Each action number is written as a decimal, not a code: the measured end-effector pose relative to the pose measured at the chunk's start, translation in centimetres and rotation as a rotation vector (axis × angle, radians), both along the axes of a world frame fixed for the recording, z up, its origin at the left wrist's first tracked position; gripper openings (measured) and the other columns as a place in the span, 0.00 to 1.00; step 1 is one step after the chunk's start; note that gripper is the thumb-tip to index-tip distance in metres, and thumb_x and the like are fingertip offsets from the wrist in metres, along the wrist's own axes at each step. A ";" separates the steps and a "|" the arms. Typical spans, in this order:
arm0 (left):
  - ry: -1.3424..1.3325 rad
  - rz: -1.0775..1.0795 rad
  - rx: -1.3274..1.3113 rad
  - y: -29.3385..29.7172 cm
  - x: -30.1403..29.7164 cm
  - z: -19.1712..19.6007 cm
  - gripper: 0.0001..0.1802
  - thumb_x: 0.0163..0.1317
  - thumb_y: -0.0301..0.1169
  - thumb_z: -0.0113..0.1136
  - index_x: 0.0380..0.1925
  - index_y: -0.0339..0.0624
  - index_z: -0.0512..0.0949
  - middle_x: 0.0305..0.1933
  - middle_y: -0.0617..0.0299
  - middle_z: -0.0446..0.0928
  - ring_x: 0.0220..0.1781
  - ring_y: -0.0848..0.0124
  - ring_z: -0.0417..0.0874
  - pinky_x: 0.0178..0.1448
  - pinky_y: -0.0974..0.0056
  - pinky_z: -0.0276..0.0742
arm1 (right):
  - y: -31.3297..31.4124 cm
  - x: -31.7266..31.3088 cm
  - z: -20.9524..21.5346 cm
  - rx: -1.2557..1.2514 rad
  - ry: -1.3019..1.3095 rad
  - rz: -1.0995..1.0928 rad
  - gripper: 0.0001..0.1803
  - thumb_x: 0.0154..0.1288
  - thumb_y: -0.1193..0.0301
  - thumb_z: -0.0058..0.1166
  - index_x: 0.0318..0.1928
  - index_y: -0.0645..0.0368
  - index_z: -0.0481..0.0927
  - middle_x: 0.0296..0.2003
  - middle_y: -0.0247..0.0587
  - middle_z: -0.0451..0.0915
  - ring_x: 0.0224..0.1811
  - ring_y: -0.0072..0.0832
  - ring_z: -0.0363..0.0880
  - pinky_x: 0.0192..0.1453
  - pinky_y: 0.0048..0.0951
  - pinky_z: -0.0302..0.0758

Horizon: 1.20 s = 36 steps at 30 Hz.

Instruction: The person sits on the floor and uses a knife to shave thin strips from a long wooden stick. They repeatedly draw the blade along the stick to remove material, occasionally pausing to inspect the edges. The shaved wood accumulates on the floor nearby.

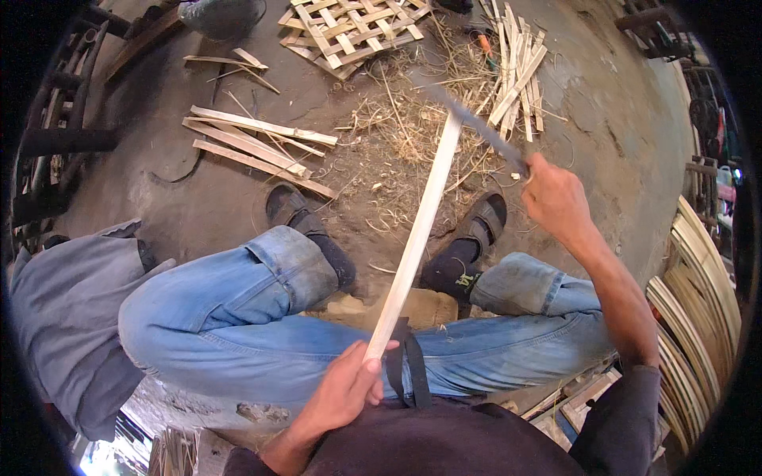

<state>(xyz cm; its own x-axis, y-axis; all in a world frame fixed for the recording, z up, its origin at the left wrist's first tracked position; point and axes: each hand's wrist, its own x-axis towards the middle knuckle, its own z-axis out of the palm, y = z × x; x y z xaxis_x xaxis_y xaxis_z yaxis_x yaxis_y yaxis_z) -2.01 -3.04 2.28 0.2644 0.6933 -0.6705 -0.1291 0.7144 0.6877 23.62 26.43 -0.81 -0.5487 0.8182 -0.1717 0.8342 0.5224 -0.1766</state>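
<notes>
My left hand is closed round the near end of a long pale bamboo strip, close to my lap. The strip slants up and away between my feet, its far end over the floor. My right hand grips a knife, its handle mostly hidden in the fist. The knife blade, slightly blurred, points up and left and crosses at the far tip of the strip. Whether blade and strip touch, I cannot tell.
Thin shavings litter the floor ahead. Split strips lie in a left pile and a right pile. A woven lattice panel lies at the far side. Bundled long strips curve at my right; grey cloth lies left.
</notes>
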 end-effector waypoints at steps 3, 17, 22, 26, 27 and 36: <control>0.008 0.050 -0.031 0.7 0.2 -0.5 0.22 0.78 0.37 0.37 0.64 0.35 0.63 0.31 0.66 0.66 0.24 0.80 0.69 0.26 0.73 0.68 | -4.7 -1.4 0.0 -0.159 0.078 -0.034 0.05 0.59 0.73 0.50 0.35 0.61 0.72 0.25 0.56 0.79 0.29 0.54 0.81 0.33 0.51 0.78; 0.056 0.207 -0.021 1.1 0.6 -0.3 0.23 0.75 0.36 0.43 0.64 0.34 0.65 0.27 0.67 0.68 0.21 0.81 0.64 0.24 0.73 0.62 | -8.3 -2.5 1.2 -0.234 0.159 0.084 0.09 0.58 0.71 0.55 0.35 0.60 0.71 0.24 0.53 0.77 0.28 0.48 0.82 0.30 0.48 0.78; 0.044 0.201 -0.070 2.8 0.3 -0.3 0.20 0.77 0.37 0.38 0.55 0.33 0.70 0.26 0.66 0.67 0.20 0.82 0.62 0.23 0.74 0.61 | -13.1 -2.9 1.7 -0.195 0.084 0.371 0.07 0.51 0.72 0.55 0.31 0.57 0.72 0.20 0.43 0.75 0.24 0.42 0.81 0.28 0.45 0.76; 0.032 0.167 -0.128 1.2 -0.6 0.3 0.19 0.77 0.37 0.38 0.55 0.36 0.72 0.25 0.66 0.71 0.20 0.80 0.67 0.24 0.73 0.65 | -7.4 -1.9 -0.3 -0.314 0.132 0.013 0.08 0.58 0.72 0.54 0.37 0.61 0.71 0.25 0.54 0.79 0.29 0.54 0.82 0.31 0.51 0.78; 0.018 0.166 -0.116 1.2 -0.7 0.3 0.20 0.77 0.37 0.38 0.56 0.36 0.72 0.26 0.66 0.72 0.21 0.80 0.68 0.24 0.73 0.65 | -7.6 -1.6 0.0 -0.301 0.157 0.086 0.09 0.59 0.72 0.53 0.37 0.62 0.71 0.24 0.56 0.79 0.29 0.55 0.81 0.31 0.52 0.77; 0.067 0.270 -0.078 0.7 0.2 0.2 0.24 0.75 0.40 0.45 0.62 0.35 0.68 0.31 0.65 0.72 0.23 0.80 0.70 0.24 0.75 0.66 | -7.0 -2.6 1.0 -0.201 0.252 0.002 0.08 0.54 0.73 0.54 0.32 0.62 0.69 0.20 0.57 0.77 0.28 0.55 0.81 0.31 0.53 0.76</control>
<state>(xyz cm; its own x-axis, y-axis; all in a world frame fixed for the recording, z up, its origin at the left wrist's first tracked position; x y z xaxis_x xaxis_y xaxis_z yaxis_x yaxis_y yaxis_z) -1.82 -2.35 2.48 0.0304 0.6780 -0.7344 -0.2785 0.7114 0.6452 21.06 19.44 0.23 -0.5960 0.7806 -0.1880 0.7501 0.4577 -0.4773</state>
